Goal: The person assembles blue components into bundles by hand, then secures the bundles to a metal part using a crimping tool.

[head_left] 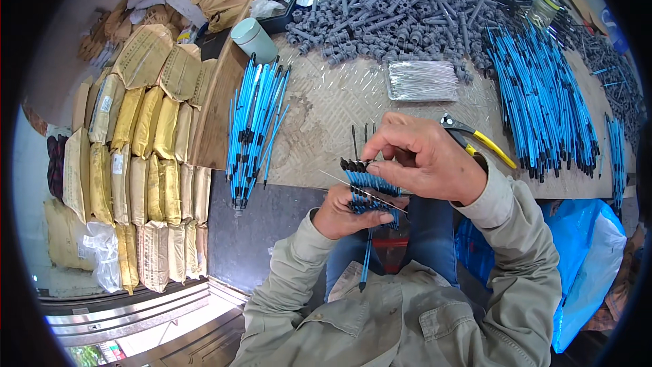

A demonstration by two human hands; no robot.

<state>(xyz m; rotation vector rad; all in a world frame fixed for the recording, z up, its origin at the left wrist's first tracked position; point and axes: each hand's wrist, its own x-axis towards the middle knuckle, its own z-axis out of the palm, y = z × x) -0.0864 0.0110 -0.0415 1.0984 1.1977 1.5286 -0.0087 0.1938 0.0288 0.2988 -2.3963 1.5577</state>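
Note:
My left hand (331,215) is closed round a row of slim blue rods with black ends (384,182), held upright above my lap. A thin metal wire (331,176) slants across the row near my left fingers. At the black tops, my right hand (428,160) has thumb and forefinger pinched together, against the rods; whether a small piece is between them is hidden. One pair of blue rods (367,258) hangs lower than the others. A few dark thin stems stand up behind the row, by my right fingers.
Pliers with yellow handles (494,148) lie right of my right hand. Beyond are a tray of metal pins (424,81) and a heap of grey plastic parts (397,13). Blue rods lie in a left bundle (255,129) and a right pile (543,102). Wrapped packs (146,122) are stacked left.

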